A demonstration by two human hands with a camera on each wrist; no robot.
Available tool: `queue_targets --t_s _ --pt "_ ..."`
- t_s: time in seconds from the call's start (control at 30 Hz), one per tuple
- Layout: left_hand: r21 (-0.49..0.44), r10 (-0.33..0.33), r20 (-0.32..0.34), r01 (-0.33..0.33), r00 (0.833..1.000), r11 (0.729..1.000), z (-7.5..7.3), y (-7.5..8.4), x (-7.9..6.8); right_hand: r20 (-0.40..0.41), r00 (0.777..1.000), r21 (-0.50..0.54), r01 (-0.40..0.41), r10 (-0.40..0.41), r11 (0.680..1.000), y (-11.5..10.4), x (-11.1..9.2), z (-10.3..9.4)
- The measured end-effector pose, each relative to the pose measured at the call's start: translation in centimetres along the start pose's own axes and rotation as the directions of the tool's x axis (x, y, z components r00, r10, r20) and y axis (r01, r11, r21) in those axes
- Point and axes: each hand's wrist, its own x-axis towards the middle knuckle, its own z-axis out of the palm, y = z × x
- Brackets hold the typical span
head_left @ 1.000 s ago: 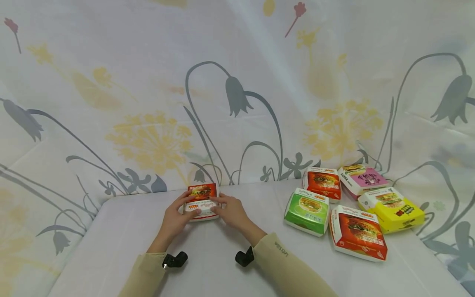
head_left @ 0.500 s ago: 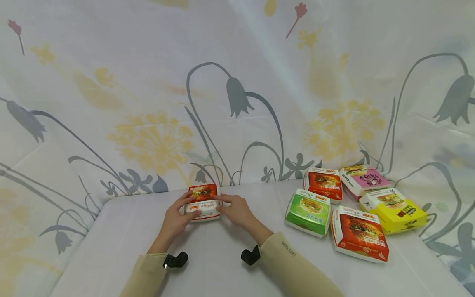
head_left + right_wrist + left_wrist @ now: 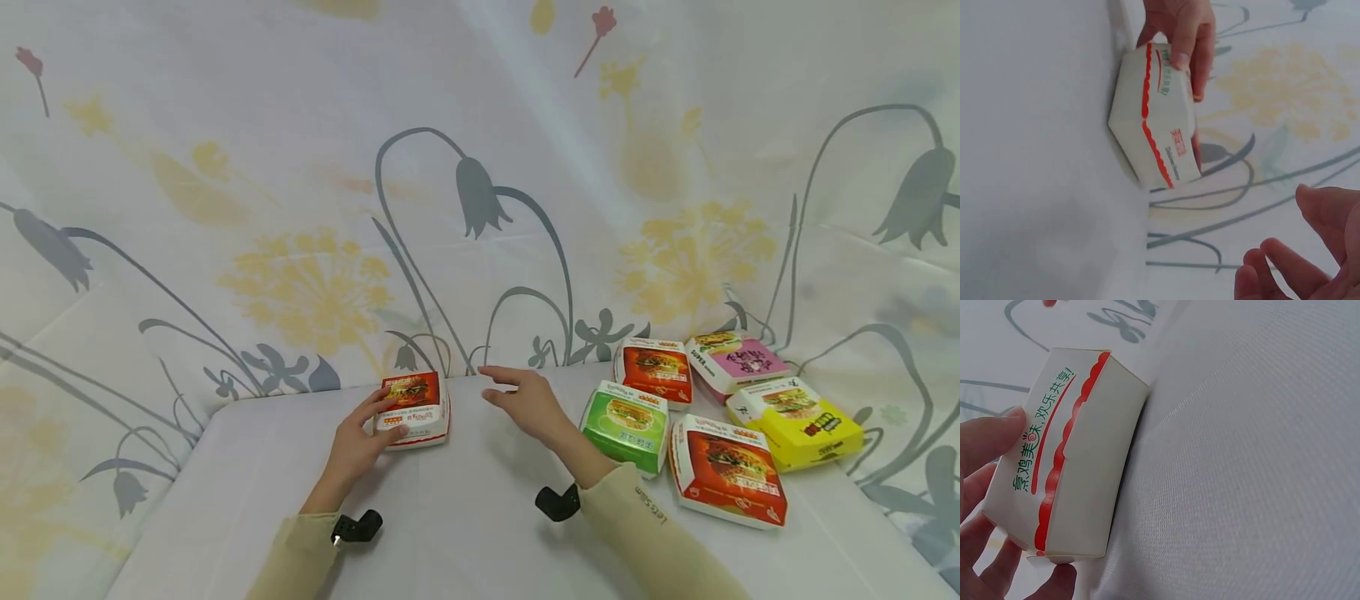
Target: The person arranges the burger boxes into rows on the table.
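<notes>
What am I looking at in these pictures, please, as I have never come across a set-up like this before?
There is no robot here, just a person's two bare hands. The widest picture comes from a camera worn on the head, looking forward and down; the other two come from cameras on the wrists, each facing that hand's work. The left hand grips a red-and-white box at its left side; both wrist pictures show this box too. The right hand is in the air, apart from the box and holding nothing. Over to the right on the white surface lie five more boxes: a green box, a yellow box, a pink box, a rear red box and a front red box.
</notes>
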Motion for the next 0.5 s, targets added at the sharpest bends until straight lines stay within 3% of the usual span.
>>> queue_targets --t_s 0.3,0.5 --pt "-0.006 0.003 0.002 -0.003 1.0 1.0 -0.1 0.0 0.0 -0.023 1.0 0.042 0.0 0.001 0.999 0.4 -1.6 -5.1" --pt "-0.02 0.006 -0.006 -0.006 1.0 1.0 0.0 -0.1 -0.1 -0.008 0.999 -0.028 -0.05 0.049 0.998 1.7 -2.4 -8.7"
